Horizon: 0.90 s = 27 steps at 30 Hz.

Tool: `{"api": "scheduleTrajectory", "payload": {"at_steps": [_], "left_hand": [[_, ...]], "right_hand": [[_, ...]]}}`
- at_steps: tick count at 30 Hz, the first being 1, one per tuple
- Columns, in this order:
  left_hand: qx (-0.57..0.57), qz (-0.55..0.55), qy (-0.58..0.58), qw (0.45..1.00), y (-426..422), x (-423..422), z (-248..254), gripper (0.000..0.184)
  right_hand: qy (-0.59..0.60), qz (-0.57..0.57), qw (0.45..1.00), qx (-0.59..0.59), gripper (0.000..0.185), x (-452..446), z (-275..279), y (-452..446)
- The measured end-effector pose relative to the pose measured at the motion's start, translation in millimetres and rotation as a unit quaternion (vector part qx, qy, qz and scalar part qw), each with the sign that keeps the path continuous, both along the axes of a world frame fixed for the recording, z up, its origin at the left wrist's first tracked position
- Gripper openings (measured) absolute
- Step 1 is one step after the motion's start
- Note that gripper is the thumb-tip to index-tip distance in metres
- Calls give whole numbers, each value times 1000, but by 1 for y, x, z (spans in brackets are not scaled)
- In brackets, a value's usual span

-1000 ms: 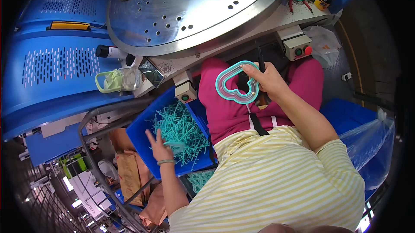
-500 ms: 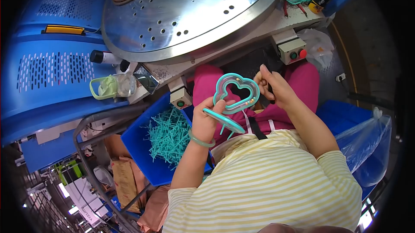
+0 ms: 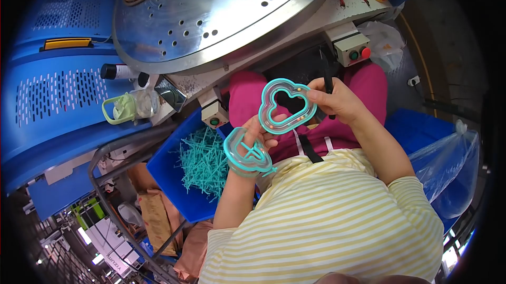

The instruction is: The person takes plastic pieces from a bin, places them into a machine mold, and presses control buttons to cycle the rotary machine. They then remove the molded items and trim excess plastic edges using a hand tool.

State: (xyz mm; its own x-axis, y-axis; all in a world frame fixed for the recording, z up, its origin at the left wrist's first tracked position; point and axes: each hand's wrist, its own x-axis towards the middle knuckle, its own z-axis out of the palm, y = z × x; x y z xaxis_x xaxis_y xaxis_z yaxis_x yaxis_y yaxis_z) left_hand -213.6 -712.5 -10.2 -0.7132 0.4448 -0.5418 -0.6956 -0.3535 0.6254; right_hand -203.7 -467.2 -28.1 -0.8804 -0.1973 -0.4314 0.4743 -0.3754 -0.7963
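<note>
Though teal-edged, a clear ring (image 3: 266, 106) snug in left fingers (image 3: 253, 128) and right fingers (image 3: 321, 97).

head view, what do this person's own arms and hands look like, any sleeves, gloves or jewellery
Both the left hand and the right hand are ungloved. The left sleeve and right sleeve are short, with pale yellow and white stripes, leaving both forearms bare. The right wrist has nothing on it; the left is partly covered, so jewellery there is hard to tell.
</note>
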Motion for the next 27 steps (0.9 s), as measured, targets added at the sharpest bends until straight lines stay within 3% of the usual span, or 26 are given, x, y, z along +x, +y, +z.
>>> {"api": "scheduleTrajectory", "payload": {"at_steps": [3, 10, 13, 15, 17, 19, 20, 21, 23, 27], "left_hand": [[72, -15, -2, 997, -5, -1, -13, 43], [106, -16, -18, 994, 0, -3, -14, 43], [59, -24, 3, 998, 3, -4, -14, 40], [-38, -28, 46, 998, 6, -4, -21, 33], [-17, -9, 31, 999, 12, -4, -25, 28], [243, -5, -158, 957, 14, -1, -36, 31], [280, -12, -229, 932, 21, 1, -35, 35], [333, -26, -252, 908, 24, 4, -38, 38], [349, -66, -238, 904, 31, 8, -38, 39], [304, -71, -262, 913, 23, 4, -39, 31]], "right_hand": [[-3, -4, 1000, -3, 27, 2, 0, 0], [6, -24, 999, 21, 27, 3, -1, -1], [2, -27, 999, 17, 24, 4, 1, 1], [18, -25, 999, -17, 23, 9, 3, 0], [33, -24, 998, -52, 23, 7, 5, -2], [42, -74, 996, -34, 24, -1, 9, -12], [28, -65, 996, 45, 26, -7, 16, -20], [102, -60, 992, 51, 29, -8, 13, -27], [28, 53, 995, -76, 34, -9, 18, -24], [36, 80, 996, -30, 27, -11, 18, -20]]}}
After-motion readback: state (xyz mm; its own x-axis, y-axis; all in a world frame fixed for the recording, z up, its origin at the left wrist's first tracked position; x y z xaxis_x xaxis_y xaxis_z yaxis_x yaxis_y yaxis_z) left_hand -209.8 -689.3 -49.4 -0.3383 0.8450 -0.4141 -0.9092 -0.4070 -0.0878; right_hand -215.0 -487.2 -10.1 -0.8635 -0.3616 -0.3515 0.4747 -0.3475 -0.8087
